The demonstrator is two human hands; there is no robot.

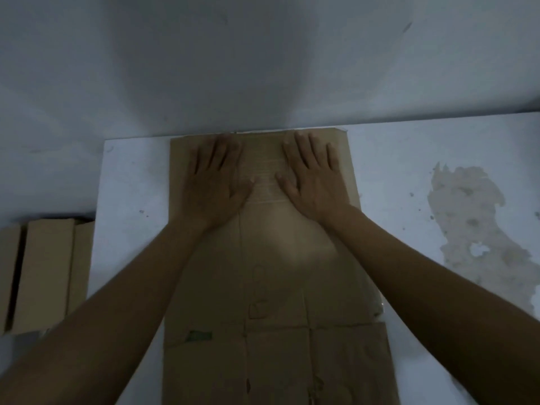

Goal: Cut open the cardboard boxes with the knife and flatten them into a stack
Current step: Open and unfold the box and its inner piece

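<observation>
A flattened brown cardboard box (271, 287) lies lengthwise on the white table (409, 176), reaching from the far edge to the near one. My left hand (216, 176) rests palm down on its far left part, fingers spread. My right hand (312, 176) presses flat on its far right part, fingers apart too. A strip of clear tape (267, 173) shows between the two hands. No knife is in view.
Several unflattened cardboard boxes (43, 273) stand low at the left, beside the table. A worn, stained patch (473, 229) marks the table's right side. A pale wall (263, 59) rises right behind the table's far edge.
</observation>
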